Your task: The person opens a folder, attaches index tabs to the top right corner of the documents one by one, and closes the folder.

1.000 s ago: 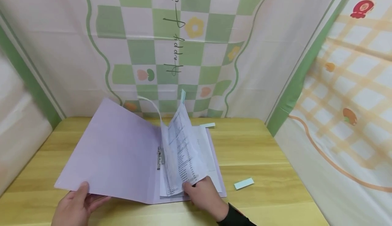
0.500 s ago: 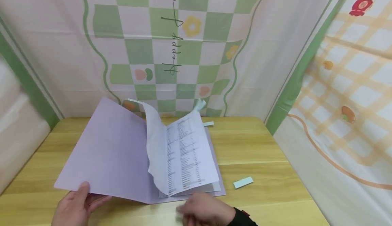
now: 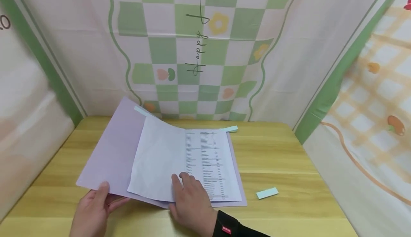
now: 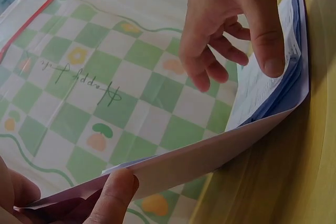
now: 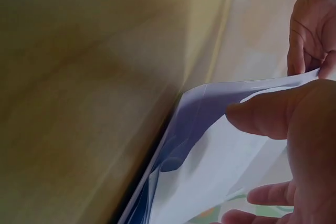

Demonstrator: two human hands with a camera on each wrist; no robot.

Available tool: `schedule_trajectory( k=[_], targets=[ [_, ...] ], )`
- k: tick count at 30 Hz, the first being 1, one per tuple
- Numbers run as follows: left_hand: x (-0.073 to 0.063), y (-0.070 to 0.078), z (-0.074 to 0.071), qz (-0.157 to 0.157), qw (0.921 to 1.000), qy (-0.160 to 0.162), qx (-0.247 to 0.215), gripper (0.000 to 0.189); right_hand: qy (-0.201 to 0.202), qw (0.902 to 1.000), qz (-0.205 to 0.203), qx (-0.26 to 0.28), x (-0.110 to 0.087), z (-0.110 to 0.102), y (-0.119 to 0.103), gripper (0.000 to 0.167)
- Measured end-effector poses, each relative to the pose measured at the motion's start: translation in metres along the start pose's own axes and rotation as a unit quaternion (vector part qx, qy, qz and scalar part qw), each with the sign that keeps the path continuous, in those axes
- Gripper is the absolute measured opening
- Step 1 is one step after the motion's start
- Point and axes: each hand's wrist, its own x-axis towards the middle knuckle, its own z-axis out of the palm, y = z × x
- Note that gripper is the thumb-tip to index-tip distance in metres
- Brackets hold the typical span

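Observation:
A light purple folder (image 3: 110, 158) lies open on the wooden table, its left cover tilted up. At that cover's lower corner my left hand (image 3: 91, 210) grips the edge between thumb and fingers. A blank white page (image 3: 155, 155) leans over the inside of the cover, while a sheet printed with columns of text (image 3: 210, 158) lies on the right side. Fingers spread and loosely bent, my right hand (image 3: 192, 203) is over the lower part of the pages near the fold. In the left wrist view, several stacked sheets (image 4: 268, 85) show below the right hand (image 4: 231, 24).
A pale green paper strip (image 3: 267, 193) lies on the table (image 3: 282, 165) right of the folder. Similar tabs stick out at the top of the right-hand pages (image 3: 229, 129) and of the turned page (image 3: 141, 111). A patterned cloth (image 3: 205, 51) hangs behind the table.
The page has swung over to the left and now rests toward the cover. My right hand left the sheets' lower edge, then moved up over them. The left hand keeps its grip.

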Motion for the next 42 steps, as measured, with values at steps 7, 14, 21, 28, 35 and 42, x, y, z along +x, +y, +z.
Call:
schedule_trajectory(
  k=[7, 14, 21, 28, 35, 42],
  targets=[
    [0.000, 0.003, 0.008, -0.001, 0.9999, -0.003, 0.010, 0.060, -0.016, 0.9997, -0.009, -0.013, 0.004, 0.000, 0.006, 0.048],
    [0.000, 0.002, 0.011, -0.001, 1.0000, -0.001, 0.002, 0.061, -0.027, 0.9988, -0.041, 0.005, 0.003, 0.002, 0.010, 0.028],
    [-0.002, -0.002, 0.007, 0.020, 0.9984, -0.006, -0.053, 0.037, -0.038, 0.9978, -0.053, 0.010, 0.007, 0.000, 0.009, 0.016],
    [-0.005, -0.005, -0.001, 0.027, 0.9913, -0.018, -0.128, 0.030, 0.029, 0.9995, -0.007, 0.002, 0.008, -0.004, 0.010, 0.021],
    [-0.004, -0.008, 0.000, 0.044, 0.9813, -0.041, -0.183, 0.026, 0.072, 0.9941, 0.005, 0.081, 0.007, -0.010, 0.026, 0.031],
    [-0.003, -0.008, 0.005, 0.049, 0.9787, -0.039, -0.195, 0.025, -0.040, 0.9396, 0.143, 0.308, -0.013, -0.025, 0.049, 0.032]
  ],
)
